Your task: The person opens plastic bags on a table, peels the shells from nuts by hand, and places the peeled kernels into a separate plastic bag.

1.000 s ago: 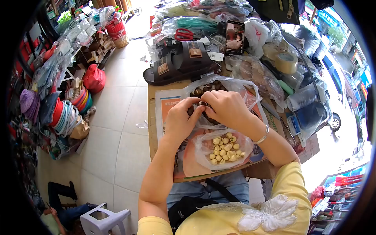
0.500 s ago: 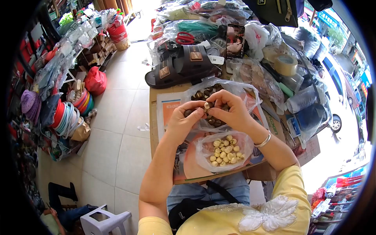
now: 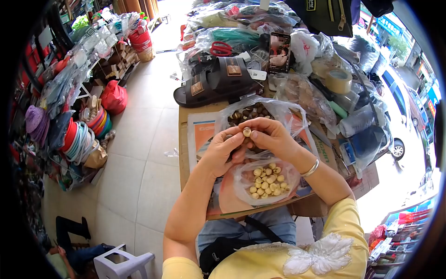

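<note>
Between the fingertips of both hands is a partly shelled lotus seed (image 3: 247,132), its pale inside showing. My left hand (image 3: 224,152) pinches it from the left, with its lower fingers curled under. From the right, the thumb and fingers of my right hand (image 3: 271,137) close on it too. Just beyond the hands, a clear plastic bag (image 3: 291,108) lies open around dark brown unshelled lotus seeds (image 3: 253,112). Nearer my body, pale peeled lotus seeds (image 3: 268,180) rest in a second clear plastic bag (image 3: 241,188). My hands partly cover the dark seeds.
A dark sandal pair (image 3: 211,83), red-handled scissors (image 3: 221,48), a phone (image 3: 279,52) and a tape roll (image 3: 338,81) lie toward the back of the cardboard-covered table (image 3: 185,162). Stacked goods line the left side. A plastic stool (image 3: 124,262) and a seated person (image 3: 69,251) are at lower left.
Both hands have come slightly down toward me, away from the bag of dark seeds. The held seed now turns its pale side up, and my left fingers are more curled.
</note>
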A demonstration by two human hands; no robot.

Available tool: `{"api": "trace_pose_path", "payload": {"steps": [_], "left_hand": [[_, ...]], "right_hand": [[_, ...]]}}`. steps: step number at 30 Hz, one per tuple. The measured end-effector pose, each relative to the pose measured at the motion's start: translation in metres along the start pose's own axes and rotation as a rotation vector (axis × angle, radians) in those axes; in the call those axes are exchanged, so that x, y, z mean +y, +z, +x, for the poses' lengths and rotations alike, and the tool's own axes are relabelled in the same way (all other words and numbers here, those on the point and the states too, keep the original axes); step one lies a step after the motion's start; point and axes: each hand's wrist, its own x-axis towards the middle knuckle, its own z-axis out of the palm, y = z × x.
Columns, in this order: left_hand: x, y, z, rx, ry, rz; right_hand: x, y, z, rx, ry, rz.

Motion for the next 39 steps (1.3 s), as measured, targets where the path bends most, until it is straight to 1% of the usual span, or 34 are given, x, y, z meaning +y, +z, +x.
{"api": "trace_pose_path", "payload": {"steps": [1, 2, 4, 5, 7, 8, 9, 11, 12, 14, 18, 20, 21, 23, 24, 26, 30, 32, 39], "left_hand": [[0.0, 0.0, 0.0, -0.007, -0.003, -0.001], [-0.001, 0.0, 0.0, 0.022, 0.037, 0.028], [0.0, 0.001, 0.001, 0.074, 0.093, 0.091], [-0.001, 0.002, 0.002, 0.067, 0.089, 0.092], [-0.003, 0.003, 0.003, 0.132, 0.167, 0.181], [-0.004, 0.003, 0.004, 0.171, 0.188, 0.236], [-0.005, 0.005, 0.004, 0.168, 0.187, 0.237], [-0.004, 0.008, 0.004, 0.219, 0.257, 0.464], [-0.004, 0.007, 0.003, 0.219, 0.256, 0.465], [-0.003, 0.004, 0.004, 0.248, 0.244, 0.588], [-0.002, 0.009, 0.002, 0.265, 0.194, 0.533], [-0.001, 0.009, 0.002, 0.217, 0.188, 0.436], [-0.002, 0.009, 0.002, 0.218, 0.186, 0.437], [-0.003, 0.009, 0.003, 0.232, 0.195, 0.513], [-0.004, 0.008, 0.003, 0.233, 0.194, 0.514], [-0.004, 0.008, 0.003, 0.211, 0.201, 0.512], [-0.005, 0.011, 0.003, 0.21, 0.207, 0.499], [-0.007, 0.015, 0.003, 0.248, 0.259, 0.602], [-0.01, 0.016, 0.003, 0.282, 0.287, 0.607]], "right_hand": [[-0.002, 0.003, 0.0, 0.044, -0.063, -0.115], [0.0, 0.003, 0.0, 0.051, -0.065, -0.119], [0.005, 0.003, -0.001, 0.256, -0.318, -0.344], [0.006, 0.003, -0.002, 0.264, -0.319, -0.347], [0.005, 0.003, -0.003, 0.243, -0.211, -0.417], [0.005, 0.003, -0.003, 0.258, -0.204, -0.488], [0.003, 0.004, -0.003, 0.261, -0.205, -0.489], [-0.002, 0.006, -0.003, 0.299, -0.207, -0.656], [-0.003, 0.005, -0.002, 0.299, -0.206, -0.655], [-0.005, 0.001, -0.001, 0.252, -0.228, -0.743], [-0.01, 0.002, -0.005, 0.236, -0.256, -0.813], [-0.012, 0.002, -0.006, 0.249, -0.251, -0.863], [-0.012, 0.004, -0.007, 0.25, -0.25, -0.861], [-0.011, 0.007, -0.008, 0.239, -0.304, -0.985], [-0.012, 0.008, -0.008, 0.239, -0.303, -0.983], [-0.013, 0.009, -0.01, 0.242, -0.368, -1.002], [-0.014, 0.009, -0.013, 0.247, -0.388, -1.04], [-0.014, 0.01, -0.014, 0.253, -0.378, -1.042], [-0.011, 0.012, -0.014, 0.277, -0.392, -1.044]]}}
